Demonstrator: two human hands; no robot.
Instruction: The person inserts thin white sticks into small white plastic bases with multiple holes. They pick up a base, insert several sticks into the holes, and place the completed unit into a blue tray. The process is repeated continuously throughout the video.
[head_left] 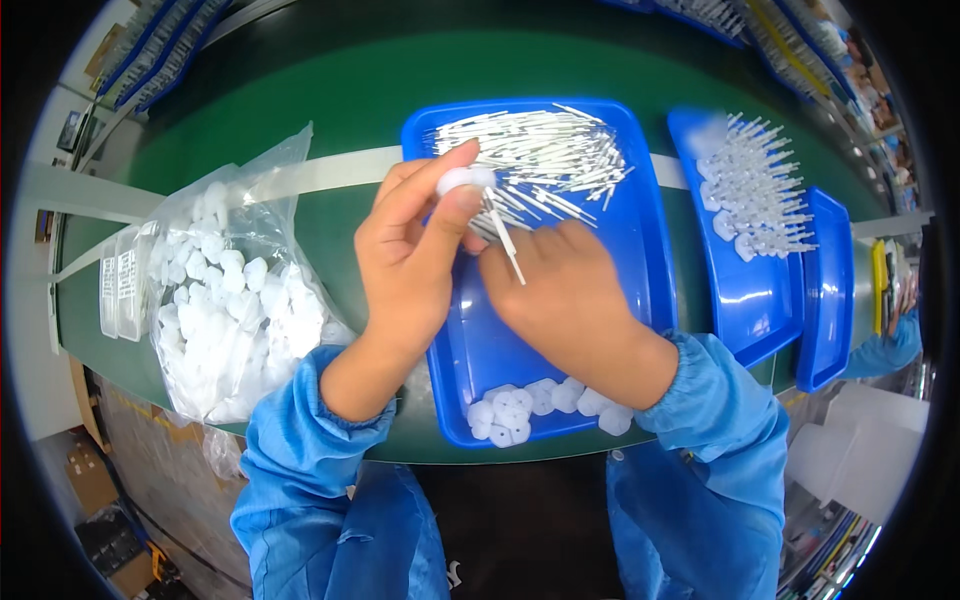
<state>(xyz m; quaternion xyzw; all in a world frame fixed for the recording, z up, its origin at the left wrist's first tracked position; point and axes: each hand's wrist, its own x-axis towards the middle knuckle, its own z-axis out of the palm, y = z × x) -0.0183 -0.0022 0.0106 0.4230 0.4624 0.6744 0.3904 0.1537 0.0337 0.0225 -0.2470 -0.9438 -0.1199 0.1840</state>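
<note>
Over the blue tray (560, 360), my left hand (415, 245) pinches a white lobed plastic disc (465, 180) between thumb and fingers. A thin white rod (502, 232) slants down from the disc and across my right hand (570, 295). The right hand's fingers are curled in at the rod, close to the left fingertips; their grip is partly hidden. A heap of similar white rods (540, 150) fills the tray's far half. Several loose white lobed discs (505, 412) lie along its near edge, left of and below my right wrist.
A clear plastic bag (225, 300) full of white discs lies on the green table (345, 85) at left. To the right, a second blue tray (745, 310) holds assembled discs with rods (755, 185). Another blue tray (828, 300) sits beyond it, near another person's blue sleeve (885, 350).
</note>
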